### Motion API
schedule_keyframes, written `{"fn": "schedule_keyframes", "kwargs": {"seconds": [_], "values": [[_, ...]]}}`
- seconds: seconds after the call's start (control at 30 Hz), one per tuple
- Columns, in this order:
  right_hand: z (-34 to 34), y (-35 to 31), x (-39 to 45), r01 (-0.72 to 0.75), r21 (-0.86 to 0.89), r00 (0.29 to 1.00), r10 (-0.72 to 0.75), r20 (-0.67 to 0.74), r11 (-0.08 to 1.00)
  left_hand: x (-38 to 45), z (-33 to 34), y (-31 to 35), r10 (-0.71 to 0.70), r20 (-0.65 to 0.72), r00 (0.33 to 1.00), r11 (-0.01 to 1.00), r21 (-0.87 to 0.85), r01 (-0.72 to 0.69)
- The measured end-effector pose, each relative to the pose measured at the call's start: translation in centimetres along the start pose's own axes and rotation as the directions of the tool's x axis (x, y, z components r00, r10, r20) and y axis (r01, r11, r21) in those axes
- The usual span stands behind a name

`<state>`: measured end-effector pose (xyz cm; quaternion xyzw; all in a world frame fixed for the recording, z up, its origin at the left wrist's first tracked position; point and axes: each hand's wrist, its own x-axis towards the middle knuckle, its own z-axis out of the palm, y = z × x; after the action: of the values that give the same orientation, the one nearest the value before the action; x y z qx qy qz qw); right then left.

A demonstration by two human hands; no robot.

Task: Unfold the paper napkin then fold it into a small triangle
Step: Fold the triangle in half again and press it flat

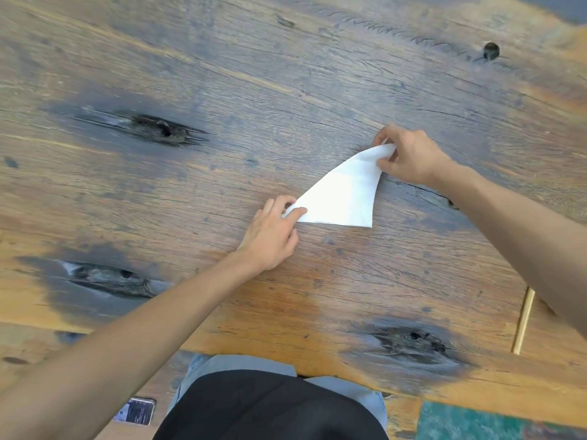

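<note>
On the wooden table [286, 90] my paper napkin [343, 195] already lies as a triangle, so a smaller fold probably remains. My right hand [409, 157] pinches its one-o'clock tip; my left hand [273, 236] fingertips pin the eight-o'clock corner.

The table [222, 74] is a broad slab of rough, weathered wood, brown with grey-black patches around several dark knots and cracks. A white paper napkin [344, 195] lies on it right of centre, folded into a triangle, its lower edge flat on the wood and its upper corner lifted slightly. A thin brass-coloured strip [523, 320] is set into the wood near the right edge. A phone [136, 411] rests face-up on a lower wooden surface at the near side.
</note>
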<state>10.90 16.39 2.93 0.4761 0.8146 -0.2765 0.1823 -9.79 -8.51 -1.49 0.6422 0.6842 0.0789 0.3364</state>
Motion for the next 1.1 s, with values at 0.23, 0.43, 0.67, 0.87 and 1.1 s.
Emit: {"fn": "schedule_keyframes", "kwargs": {"seconds": [0.23, 0.43, 0.67, 0.87, 1.1], "values": [[2.0, -2.4, -4.8, 0.016, 0.162, 0.959, 0.031, -0.283, 0.987, 0.1, 0.7, -0.1, -0.176, -0.082, 0.981, 0.948, -0.283, 0.146], [6.5, -5.7, -8.0, 0.115, 0.199, 0.906, -0.02, -0.423, 0.973, 0.0, 1.0, -1.2, -0.21, -0.126, 0.97, 0.928, -0.339, 0.157], [11.4, -8.7, -8.6, 0.193, 0.125, 0.883, -0.116, -0.456, 0.973, -0.3, 0.9, -1.8, -0.17, -0.148, 0.974, 0.933, -0.342, 0.111], [13.7, -9.4, -8.4, 0.232, 0.091, 0.881, -0.17, -0.441, 0.968, -0.8, 0.6, -2.2, -0.124, -0.119, 0.985, 0.929, -0.364, 0.073], [14.6, -9.8, -7.5, 0.25, 0.053, 0.889, -0.208, -0.408, 0.967, -1.0, 0.7, -2.4, -0.127, -0.137, 0.982, 0.921, -0.384, 0.065]]}}
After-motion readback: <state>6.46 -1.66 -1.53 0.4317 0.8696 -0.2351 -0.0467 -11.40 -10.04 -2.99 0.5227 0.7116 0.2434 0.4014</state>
